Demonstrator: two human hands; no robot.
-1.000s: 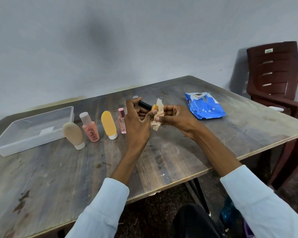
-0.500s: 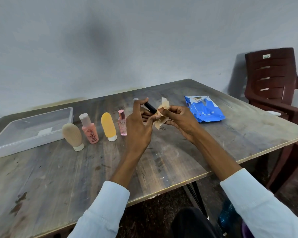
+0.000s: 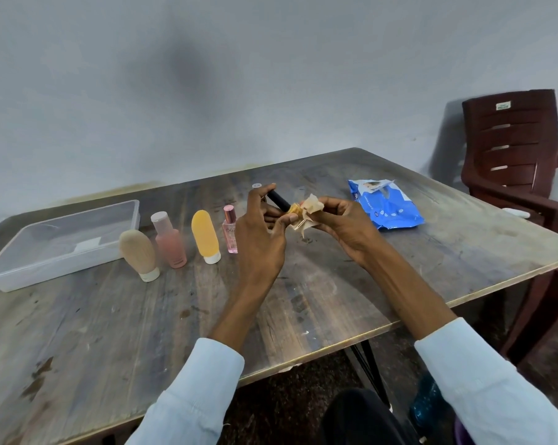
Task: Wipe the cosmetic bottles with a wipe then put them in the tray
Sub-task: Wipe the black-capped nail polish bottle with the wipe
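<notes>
My left hand (image 3: 261,236) grips a slim black cosmetic tube (image 3: 277,200) with an orange end, held above the table. My right hand (image 3: 346,224) pinches a crumpled beige wipe (image 3: 308,211) against that orange end. Standing in a row on the table are a beige tube (image 3: 138,254), a pink bottle (image 3: 169,240), a yellow tube (image 3: 205,236) and a small pink perfume bottle (image 3: 230,234), partly hidden behind my left hand. The clear plastic tray (image 3: 30,274) lies at the far left with nothing but a white label inside.
A blue pack of wipes (image 3: 385,205) lies on the wooden table (image 3: 303,303) to the right of my hands. A dark red plastic chair (image 3: 512,155) stands past the table's right corner. The wall runs behind the table.
My hands have stayed together on the tube and wipe. The right hand's fingers have shifted the wipe around the orange end. The camera view has tilted slightly.
</notes>
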